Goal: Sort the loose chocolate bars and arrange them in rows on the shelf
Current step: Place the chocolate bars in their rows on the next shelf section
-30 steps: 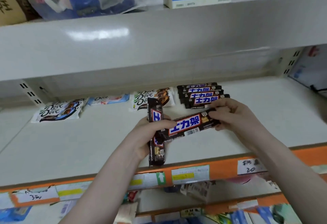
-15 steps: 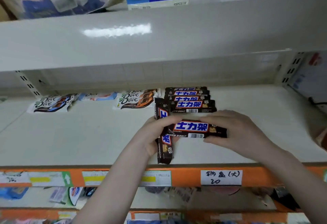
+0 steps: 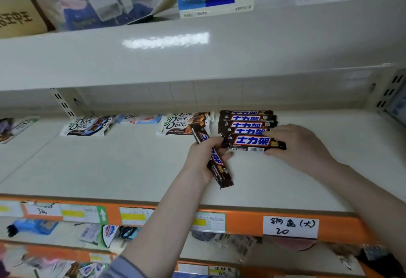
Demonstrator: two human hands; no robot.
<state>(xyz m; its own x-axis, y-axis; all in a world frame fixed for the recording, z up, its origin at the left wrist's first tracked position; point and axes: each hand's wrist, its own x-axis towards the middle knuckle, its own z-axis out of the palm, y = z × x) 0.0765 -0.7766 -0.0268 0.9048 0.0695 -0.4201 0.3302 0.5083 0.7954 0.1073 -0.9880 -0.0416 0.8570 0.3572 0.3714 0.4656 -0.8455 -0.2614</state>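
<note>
Placing step: right hand (image 3: 301,145) pinching a Snickers bar (image 3: 254,143) down at near end of the Snickers row (image 3: 247,121), far right on the shelf (image 3: 131,167). Left hand (image 3: 202,159) gripping spare bar (image 3: 216,161), angled. Next, probably: square it up, release, add spare.

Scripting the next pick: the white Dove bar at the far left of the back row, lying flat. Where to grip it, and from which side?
Take the white Dove bar across its short width near the middle, coming from the open front of the shelf. It lies flat with its long side facing out, low under the upper shelf, so a top-down reach looks cramped. Neighbours sit close on both sides.
</note>
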